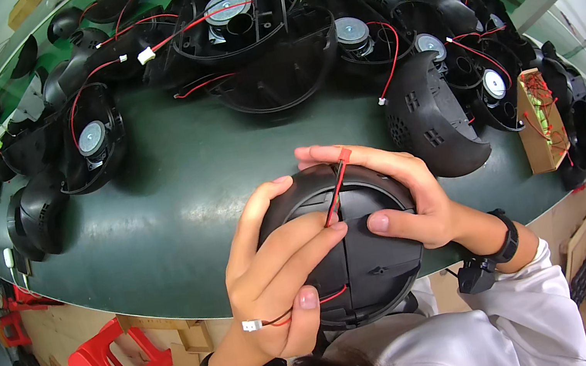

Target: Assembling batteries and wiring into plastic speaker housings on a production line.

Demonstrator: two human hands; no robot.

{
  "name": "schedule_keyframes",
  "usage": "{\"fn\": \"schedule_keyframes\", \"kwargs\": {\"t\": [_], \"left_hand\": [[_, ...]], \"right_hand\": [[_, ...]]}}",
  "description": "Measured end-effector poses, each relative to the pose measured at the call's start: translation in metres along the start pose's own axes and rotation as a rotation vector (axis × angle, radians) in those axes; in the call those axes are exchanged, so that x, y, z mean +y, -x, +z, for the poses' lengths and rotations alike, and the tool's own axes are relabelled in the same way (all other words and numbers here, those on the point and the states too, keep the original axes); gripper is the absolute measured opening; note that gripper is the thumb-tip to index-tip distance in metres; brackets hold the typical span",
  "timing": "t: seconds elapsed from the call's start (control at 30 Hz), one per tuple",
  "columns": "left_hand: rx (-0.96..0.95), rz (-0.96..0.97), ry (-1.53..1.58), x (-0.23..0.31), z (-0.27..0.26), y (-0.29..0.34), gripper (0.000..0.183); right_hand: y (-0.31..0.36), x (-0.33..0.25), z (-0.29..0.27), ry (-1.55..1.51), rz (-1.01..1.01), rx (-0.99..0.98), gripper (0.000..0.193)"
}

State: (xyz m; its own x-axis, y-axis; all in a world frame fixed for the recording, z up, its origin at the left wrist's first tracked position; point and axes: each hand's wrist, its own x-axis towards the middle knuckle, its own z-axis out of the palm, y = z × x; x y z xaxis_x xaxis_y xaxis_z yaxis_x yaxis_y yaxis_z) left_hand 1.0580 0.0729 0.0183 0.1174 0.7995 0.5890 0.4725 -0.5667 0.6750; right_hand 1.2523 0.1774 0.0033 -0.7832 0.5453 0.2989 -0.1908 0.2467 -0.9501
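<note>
A round black plastic housing [383,270] with a seam down its middle is gripped between my two hands, at the near edge of the table. My left hand [266,274] wraps its left side, fingers lying across the top near the seam. My right hand [417,196] clasps the right side, with the thumb pressed on the face and the fingers around the far rim. A red-and-black cable [336,192] rises from the seam to a red connector [345,156] by my right fingers. A second cable passes by my left thumb and ends in a white connector [252,324].
Black half-shells with silver speakers [92,138] and red wires stand along the back of the green table [184,233]. An upright black shell [432,115] is close beyond my right hand. A cardboard box [540,127] of red cables sits right; a red stool [109,364] stands left.
</note>
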Motion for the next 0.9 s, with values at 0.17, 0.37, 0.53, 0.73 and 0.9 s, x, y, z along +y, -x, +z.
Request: {"fn": "schedule_keyframes", "kwargs": {"t": [0.17,0.37,0.53,0.73,0.9], "left_hand": [[-0.044,-0.027,0.02,-0.001,0.0,-0.001,0.047],[-0.076,-0.007,0.025,-0.005,-0.002,-0.002,0.048],[-0.098,-0.003,0.066,-0.007,-0.005,-0.006,0.043],[-0.127,-0.004,0.126,-0.01,-0.005,-0.009,0.044],[0.372,0.185,0.204,-0.025,0.025,-0.003,0.065]], "right_hand": [[-0.001,0.001,-0.001,-0.01,0.004,-0.013,0.063],[-0.005,0.0,-0.001,-0.232,0.084,-0.036,0.064],[-0.012,-0.008,0.004,-0.069,0.162,-0.003,0.085],[-0.006,0.0,0.003,-0.112,0.118,-0.002,0.079],[-0.005,-0.002,0.007,-0.133,0.035,0.083,0.06]]}}
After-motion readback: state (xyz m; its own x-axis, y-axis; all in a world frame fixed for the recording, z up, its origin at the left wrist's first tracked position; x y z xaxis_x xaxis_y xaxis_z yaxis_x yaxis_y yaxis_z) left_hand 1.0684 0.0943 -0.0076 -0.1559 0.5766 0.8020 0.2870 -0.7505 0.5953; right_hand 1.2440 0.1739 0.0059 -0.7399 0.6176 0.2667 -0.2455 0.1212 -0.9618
